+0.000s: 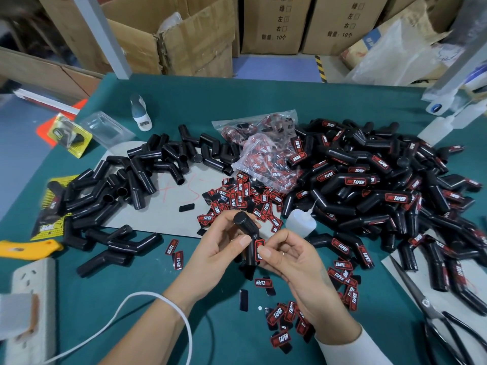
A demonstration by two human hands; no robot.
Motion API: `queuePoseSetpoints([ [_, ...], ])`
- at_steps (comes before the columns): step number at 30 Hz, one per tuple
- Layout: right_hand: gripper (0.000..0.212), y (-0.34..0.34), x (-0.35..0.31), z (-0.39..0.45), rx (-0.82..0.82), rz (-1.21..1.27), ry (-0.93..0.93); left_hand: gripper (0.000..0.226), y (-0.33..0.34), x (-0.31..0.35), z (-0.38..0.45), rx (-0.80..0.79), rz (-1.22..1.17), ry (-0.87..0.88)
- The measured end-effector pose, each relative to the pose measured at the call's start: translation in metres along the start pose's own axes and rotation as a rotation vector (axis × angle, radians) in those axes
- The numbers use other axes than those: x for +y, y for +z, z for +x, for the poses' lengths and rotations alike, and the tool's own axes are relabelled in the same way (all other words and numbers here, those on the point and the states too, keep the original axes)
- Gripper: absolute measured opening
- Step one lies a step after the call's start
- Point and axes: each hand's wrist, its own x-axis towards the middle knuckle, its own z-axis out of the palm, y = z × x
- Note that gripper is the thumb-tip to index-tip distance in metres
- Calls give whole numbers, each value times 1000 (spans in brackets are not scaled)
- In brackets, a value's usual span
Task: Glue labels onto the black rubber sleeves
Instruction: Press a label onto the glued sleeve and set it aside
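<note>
Hands: two, the left hand (218,248) and the right hand (295,262), together holding one black rubber sleeve (246,233) with one label (259,248) on it.

Plain sleeves (137,175), left of centre: several dozen; exact count not determinable.

Labelled sleeves (382,185), right of the frame: a larger pile, too many to count.

Clear bags of labels (266,143): two.

Small glue bottles (300,219): one beside the hands.

Scissors (432,312): one pair, lower right.

Yellow knife (26,248): one, left edge.

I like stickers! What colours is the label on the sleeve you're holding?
The label is black with red edging and lettering, seen best from the head camera.
</note>
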Motion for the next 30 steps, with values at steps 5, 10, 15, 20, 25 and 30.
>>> queuePoseSetpoints([
  [5, 19, 0, 0, 0, 0, 0, 0, 25, 0, 0, 0, 1, -15, -3],
  [10, 13, 0, 1, -1, 6, -8, 2, 25, 1, 0, 0, 7, -33, -8],
  [15, 10, 0, 0, -1, 3, -16, 4, 25, 1, 0, 0, 7, -16, -9],
  [20, 11, 1, -1, -2, 9, -18, -1, 25, 2, 2, -1, 13, -15, -7],
  [25, 11, 0, 0, -1, 5, -21, -13, 24, 2, 1, -1, 11, -18, -2],
  [30, 17, -1, 2, 0, 8, -39, -15, 25, 2, 3, -1, 6, -22, 8],
])
